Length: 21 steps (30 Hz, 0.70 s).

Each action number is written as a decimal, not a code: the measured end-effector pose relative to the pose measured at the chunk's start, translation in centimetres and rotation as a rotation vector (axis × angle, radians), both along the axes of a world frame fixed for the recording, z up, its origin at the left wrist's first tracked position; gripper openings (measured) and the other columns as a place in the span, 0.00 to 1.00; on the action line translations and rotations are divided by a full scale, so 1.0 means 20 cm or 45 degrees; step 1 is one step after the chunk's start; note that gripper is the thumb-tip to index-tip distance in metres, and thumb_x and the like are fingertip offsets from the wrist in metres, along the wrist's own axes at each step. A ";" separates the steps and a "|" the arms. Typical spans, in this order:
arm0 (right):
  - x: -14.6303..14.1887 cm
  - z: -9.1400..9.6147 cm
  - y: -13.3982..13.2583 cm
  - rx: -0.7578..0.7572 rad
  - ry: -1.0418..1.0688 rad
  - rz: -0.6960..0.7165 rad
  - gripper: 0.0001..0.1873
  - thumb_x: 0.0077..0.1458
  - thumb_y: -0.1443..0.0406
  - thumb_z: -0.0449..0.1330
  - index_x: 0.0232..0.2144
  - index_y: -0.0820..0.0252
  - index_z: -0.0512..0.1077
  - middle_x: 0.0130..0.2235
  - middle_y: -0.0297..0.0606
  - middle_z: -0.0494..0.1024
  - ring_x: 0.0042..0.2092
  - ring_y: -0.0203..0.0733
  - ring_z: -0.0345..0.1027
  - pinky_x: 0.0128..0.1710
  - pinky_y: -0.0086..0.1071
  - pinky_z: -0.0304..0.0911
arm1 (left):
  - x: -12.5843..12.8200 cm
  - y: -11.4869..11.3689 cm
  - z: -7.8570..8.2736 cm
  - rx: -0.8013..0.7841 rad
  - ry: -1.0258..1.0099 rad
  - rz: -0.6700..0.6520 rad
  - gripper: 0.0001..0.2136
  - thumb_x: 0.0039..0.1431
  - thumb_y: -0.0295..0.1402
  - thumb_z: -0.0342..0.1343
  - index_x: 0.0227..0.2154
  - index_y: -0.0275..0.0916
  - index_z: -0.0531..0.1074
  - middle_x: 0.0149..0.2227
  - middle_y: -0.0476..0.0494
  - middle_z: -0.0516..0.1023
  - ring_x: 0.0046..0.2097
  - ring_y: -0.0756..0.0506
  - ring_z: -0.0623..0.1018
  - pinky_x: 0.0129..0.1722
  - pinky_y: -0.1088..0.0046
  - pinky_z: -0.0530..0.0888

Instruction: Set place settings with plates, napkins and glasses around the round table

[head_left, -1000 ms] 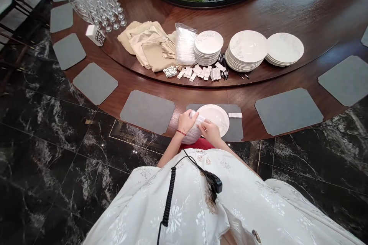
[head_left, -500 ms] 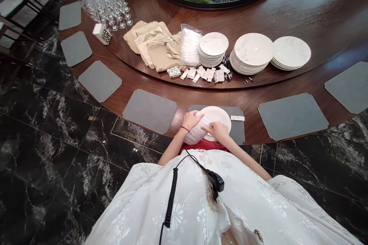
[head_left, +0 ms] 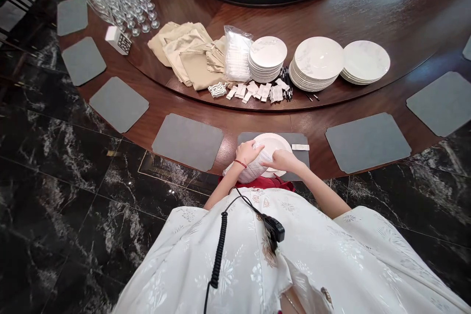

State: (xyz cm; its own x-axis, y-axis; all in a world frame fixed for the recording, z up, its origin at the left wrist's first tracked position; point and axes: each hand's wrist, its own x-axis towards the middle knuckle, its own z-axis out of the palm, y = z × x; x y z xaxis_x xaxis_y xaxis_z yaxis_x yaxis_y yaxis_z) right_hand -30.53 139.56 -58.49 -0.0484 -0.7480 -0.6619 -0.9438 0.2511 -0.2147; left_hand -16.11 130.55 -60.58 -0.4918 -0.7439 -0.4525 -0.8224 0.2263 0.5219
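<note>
At the near edge of a round dark-wood table (head_left: 257, 120), the person sat or stood close against a grey placemat (head_left: 300, 162), both bare hands over a white plate (head_left: 274, 141). The left hand (head_left: 247, 152), a red string bracelet (head_left: 240, 163) at its wrist, curved over the top of a white pleated plastic bundle (head_left: 250, 169), fingers bent and pressed down on it. That bundle lay across the plate's near-left rim and hung past the mat's near edge. The right hand (head_left: 283, 160) reached in from the right, fingers held together and stretched toward the bundle's right side, just above the plate; whether it pinched anything, I could not tell.

A white paper strip (head_left: 300, 147) lay on the mat, right of the plate. Further grey placemats sat to either side, the nearest (head_left: 187, 141) on the left.

Farther off, on the table's inner ring, stood a row of supplies: beige folded napkins (head_left: 187, 54), a clear bag of white items (head_left: 237, 54), three stacks of marble-patterned white plates (head_left: 315, 56), and small white packets (head_left: 253, 91) beside bundled black sticks (head_left: 287, 83). Far left, massed stemmed glasses (head_left: 121, 0) stood by a small white lattice box (head_left: 118, 40) - all of it on the far side of the hands.
</note>
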 end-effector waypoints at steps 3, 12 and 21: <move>-0.04 0.03 0.02 0.107 -0.093 -0.049 0.38 0.64 0.41 0.50 0.26 0.68 0.79 0.26 0.49 0.79 0.27 0.44 0.73 0.28 0.31 0.60 | -0.01 0.03 0.01 -0.001 -0.019 -0.031 0.19 0.64 0.52 0.54 0.40 0.42 0.78 0.41 0.39 0.82 0.44 0.39 0.80 0.39 0.71 0.67; -0.14 0.10 0.11 0.248 -0.147 -0.363 0.37 0.58 0.37 0.55 0.21 0.64 0.79 0.29 0.49 0.80 0.27 0.42 0.73 0.30 0.31 0.64 | -0.01 0.08 0.05 -0.024 0.013 -0.209 0.20 0.64 0.52 0.54 0.42 0.41 0.78 0.43 0.40 0.82 0.47 0.39 0.80 0.44 0.70 0.70; -0.11 0.04 0.13 0.266 -0.183 -0.541 0.37 0.53 0.36 0.58 0.17 0.62 0.75 0.32 0.52 0.81 0.30 0.47 0.76 0.33 0.35 0.69 | -0.02 0.15 0.05 -0.071 -0.029 -0.165 0.20 0.64 0.53 0.54 0.42 0.42 0.78 0.43 0.39 0.82 0.46 0.39 0.80 0.43 0.70 0.71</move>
State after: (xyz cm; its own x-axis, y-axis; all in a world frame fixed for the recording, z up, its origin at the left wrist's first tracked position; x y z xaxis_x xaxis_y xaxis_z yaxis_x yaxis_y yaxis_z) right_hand -32.82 142.25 -57.77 -0.2175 -0.5327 -0.8179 -0.7133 0.6587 -0.2394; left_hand -16.57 133.50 -59.58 -0.5754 -0.6990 -0.4246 -0.7960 0.3594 0.4870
